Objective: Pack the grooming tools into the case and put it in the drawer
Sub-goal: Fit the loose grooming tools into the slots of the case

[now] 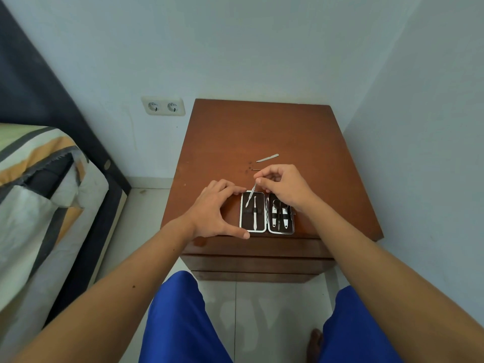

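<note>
A small grooming case (266,213) lies open flat near the front edge of the wooden nightstand (262,132). Its left half holds one slim metal tool under a strap; its right half holds clippers and scissors. My left hand (214,210) braces the case's left side, thumb along the front corner. My right hand (282,187) pinches a thin metal tool (251,197), tip angled down over the left half. Another metal file (267,158) lies loose on the top behind my hands. A small thin piece (256,169) sits just beyond my right fingers.
The nightstand stands in a room corner, walls behind and to the right. Closed drawer fronts (251,260) show below its top. A bed with striped bedding (39,195) is on the left. A double wall socket (163,106) sits left of the nightstand. My knees in blue shorts are below.
</note>
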Motion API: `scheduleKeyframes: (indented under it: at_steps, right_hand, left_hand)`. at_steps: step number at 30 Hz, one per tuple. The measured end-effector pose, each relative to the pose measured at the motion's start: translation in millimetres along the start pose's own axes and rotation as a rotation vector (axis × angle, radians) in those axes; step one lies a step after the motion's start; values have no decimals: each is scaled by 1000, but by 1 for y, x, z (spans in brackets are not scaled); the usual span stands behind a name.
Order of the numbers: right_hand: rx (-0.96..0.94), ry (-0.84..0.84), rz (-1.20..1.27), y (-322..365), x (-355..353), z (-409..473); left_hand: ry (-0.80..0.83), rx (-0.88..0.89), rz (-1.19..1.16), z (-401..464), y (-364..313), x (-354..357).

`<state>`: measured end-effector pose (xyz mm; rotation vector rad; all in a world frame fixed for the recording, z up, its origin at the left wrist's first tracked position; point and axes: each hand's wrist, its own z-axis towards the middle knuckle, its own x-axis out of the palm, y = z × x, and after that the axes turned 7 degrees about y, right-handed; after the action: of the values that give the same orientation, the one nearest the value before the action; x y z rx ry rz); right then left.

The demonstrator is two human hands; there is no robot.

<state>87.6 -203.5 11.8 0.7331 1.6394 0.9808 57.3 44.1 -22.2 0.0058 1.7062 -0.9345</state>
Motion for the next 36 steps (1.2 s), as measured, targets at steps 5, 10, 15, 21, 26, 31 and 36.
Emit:
scheduleKeyframes:
  at_steps: [5,10,15,21,26,31,36]
  right_hand:
    - [-7,29,-67,2,5,2]
    - [-11,57,-165,7,6,8]
    - [-33,89,-230,11,14,12]
    - [-84,93,-294,9,18,7]
    - [-128,42,-264,5,21,1]
    - [-249,66,-380,-3,20,-12]
    - [-364,156,-616,-6,19,-18]
  left_hand:
    - [-57,-10,3,-1,-6,2]
    - [-79,-12,22,-1,-8,3]
    - [-83,-31,-31,-3,-6,3]
    - [-110,-11,-33,-3,-6,3]
    - [-116,-8,-47,-3,-5,4]
    - [-115,-12,-63,-3,-6,4]
    - [-113,-19,-56,-3,-7,4]
